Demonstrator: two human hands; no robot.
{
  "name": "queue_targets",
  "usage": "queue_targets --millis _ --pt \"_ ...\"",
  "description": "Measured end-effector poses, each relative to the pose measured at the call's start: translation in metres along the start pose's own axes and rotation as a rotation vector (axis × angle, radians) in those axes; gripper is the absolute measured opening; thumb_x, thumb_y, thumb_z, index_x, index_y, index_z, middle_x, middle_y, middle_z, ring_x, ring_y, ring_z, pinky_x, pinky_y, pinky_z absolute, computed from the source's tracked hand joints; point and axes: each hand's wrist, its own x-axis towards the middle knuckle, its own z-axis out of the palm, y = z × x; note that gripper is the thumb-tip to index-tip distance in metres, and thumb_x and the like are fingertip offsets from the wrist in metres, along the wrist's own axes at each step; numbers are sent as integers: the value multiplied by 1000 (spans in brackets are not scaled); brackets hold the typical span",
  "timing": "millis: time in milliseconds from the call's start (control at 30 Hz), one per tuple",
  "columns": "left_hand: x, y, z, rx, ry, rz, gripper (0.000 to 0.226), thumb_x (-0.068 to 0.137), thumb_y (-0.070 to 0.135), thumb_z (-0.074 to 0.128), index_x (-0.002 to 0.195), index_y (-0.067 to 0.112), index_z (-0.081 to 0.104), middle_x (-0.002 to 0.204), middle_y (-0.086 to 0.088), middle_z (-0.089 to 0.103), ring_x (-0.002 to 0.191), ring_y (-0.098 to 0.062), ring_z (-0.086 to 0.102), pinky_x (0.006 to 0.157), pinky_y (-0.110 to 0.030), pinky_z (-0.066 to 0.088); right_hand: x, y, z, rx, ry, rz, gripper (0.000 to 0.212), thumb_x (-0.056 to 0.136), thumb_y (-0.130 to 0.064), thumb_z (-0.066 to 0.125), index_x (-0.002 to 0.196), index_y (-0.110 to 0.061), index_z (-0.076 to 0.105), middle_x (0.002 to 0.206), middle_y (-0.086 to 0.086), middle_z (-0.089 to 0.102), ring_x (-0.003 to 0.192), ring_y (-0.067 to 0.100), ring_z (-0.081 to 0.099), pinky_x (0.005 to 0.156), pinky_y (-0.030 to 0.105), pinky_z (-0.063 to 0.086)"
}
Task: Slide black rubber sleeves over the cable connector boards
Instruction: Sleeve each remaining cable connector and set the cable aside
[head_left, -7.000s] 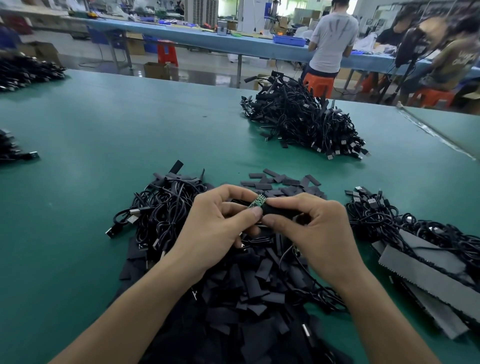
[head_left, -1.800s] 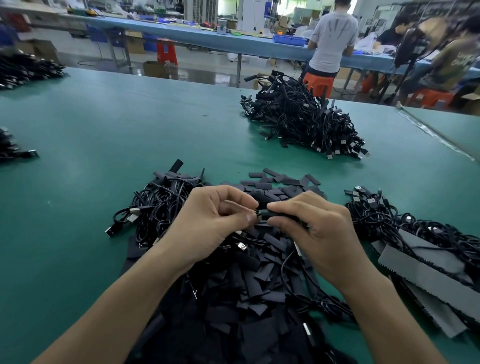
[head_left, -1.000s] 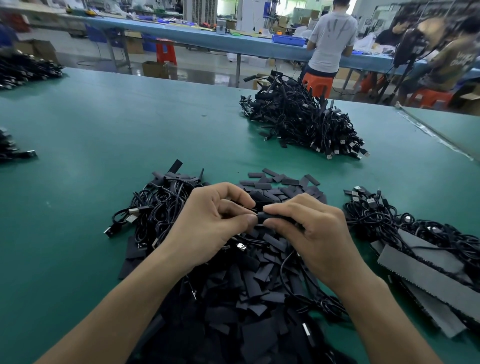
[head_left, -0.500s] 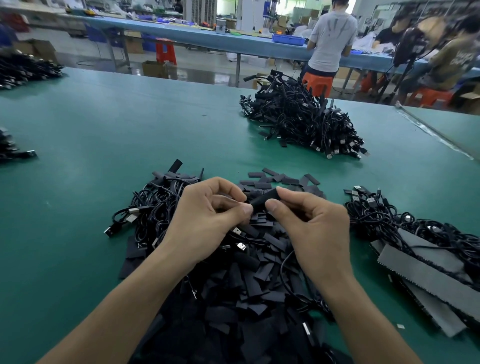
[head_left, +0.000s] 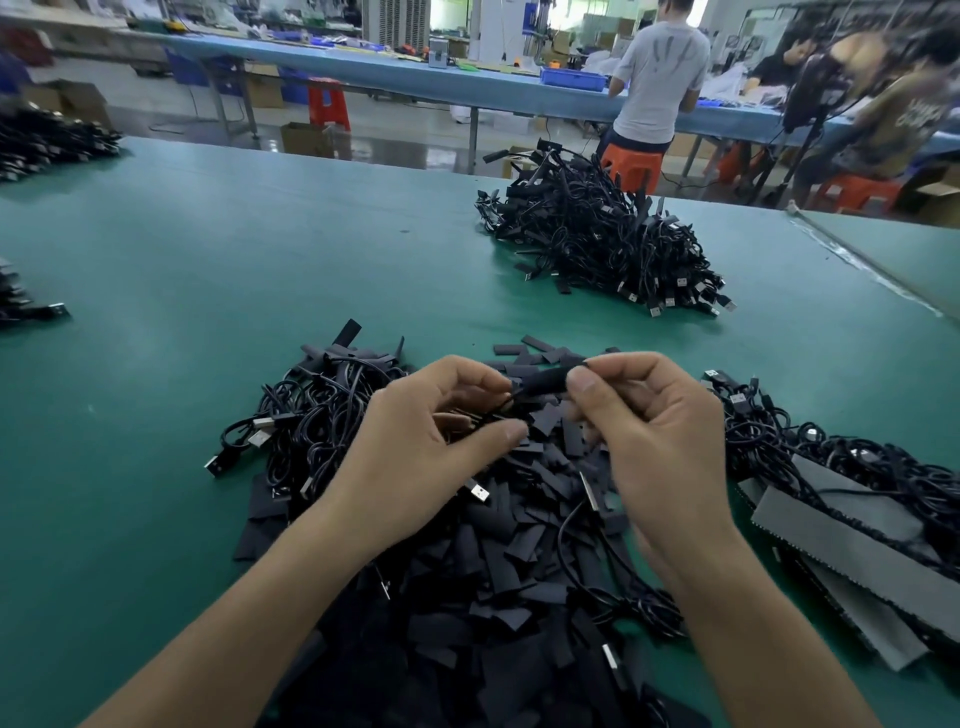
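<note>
A black rubber sleeve (head_left: 543, 382) sits on the end of a thin black cable, held up between both hands above the pile. My right hand (head_left: 649, 431) pinches the sleeve's right end between thumb and forefinger. My left hand (head_left: 431, 441) has its fingers curled around the cable just left of the sleeve. The connector board is hidden inside the sleeve. Beneath the hands lies a heap of loose black sleeves (head_left: 498, 561).
A tangle of black cables (head_left: 311, 415) lies left of the hands, another (head_left: 831, 452) to the right beside grey foam strips (head_left: 852, 545). A large cable heap (head_left: 597, 239) sits farther back on the green table (head_left: 208, 270). People work at a blue bench behind.
The green board seen seven seconds ago is now covered by the sleeve. Since half a second ago, both hands have spread slightly apart and the sleeved end has lifted a little.
</note>
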Motion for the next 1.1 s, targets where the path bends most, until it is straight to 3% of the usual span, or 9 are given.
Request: queue_targets --millis 167,267,367,500,700,833,900,1000,1100 --pt "-2 3 0 352 -45 82 28 83 60 57 85 33 64 87 21 66 82 4 61 74 -12 48 5 -13 -8 263 -4 57 10 75 -21 71 83 -17 67 72 4 71 66 15 63 60 22 51" --pt "1 9 -3 300 57 82 29 90 51 56 72 28 56 61 16 60 46 0 49 45 -13 40 11 -13 -18 122 4 63 10 85 -14 70 94 -17 68 81 8 75 68 13 67 60 18 52" --pt "7 15 -18 256 291 23 27 94 37 61 70 27 58 54 22 62 38 2 49 38 -8 35 18 -8 -34 -202 -28 124 14 90 -8 66 99 -17 70 77 1 76 64 7 68 59 16 52" --pt "15 14 -46 481 540 -82 25 89 42 65 68 33 56 49 18 58 49 2 55 48 -12 39 20 3 -49 -833 -235 169 11 86 -36 73 79 -27 71 68 -9 70 61 -4 62 57 12 43" --pt "12 -2 -57 638 497 -310 38 85 47 71 108 30 45 77 12 50 85 -29 55 78 -43 45 11 14 -38 -1149 -489 335 18 82 -45 71 79 -30 64 81 -11 62 75 7 60 67 30 53" --pt "10 5 -48 718 580 -133 31 85 39 73 102 29 50 86 12 46 80 -19 46 71 -37 37 16 12 -40 -1015 -414 305 12 83 -20 65 73 -24 69 70 -9 67 65 9 64 63 31 58" --pt "10 11 -43 667 534 4 18 85 37 72 87 30 55 68 14 46 64 -12 46 61 -34 41 18 8 -43 -850 -340 278 14 83 -14 66 73 -23 70 64 -9 67 58 5 62 54 29 55" --pt "5 17 -24 356 247 94 18 82 41 70 75 28 61 50 12 49 44 -3 40 49 -18 40 20 0 -41 -477 -306 274 18 82 -7 67 73 -21 72 61 -5 66 55 11 52 54 25 41" --pt "-4 18 2 50 -20 -6 28 75 54 71 84 28 68 68 7 67 55 -2 56 54 -15 45 17 -7 -33 -177 -396 308 24 83 -4 68 73 -25 72 64 -1 62 58 14 47 54 26 37"
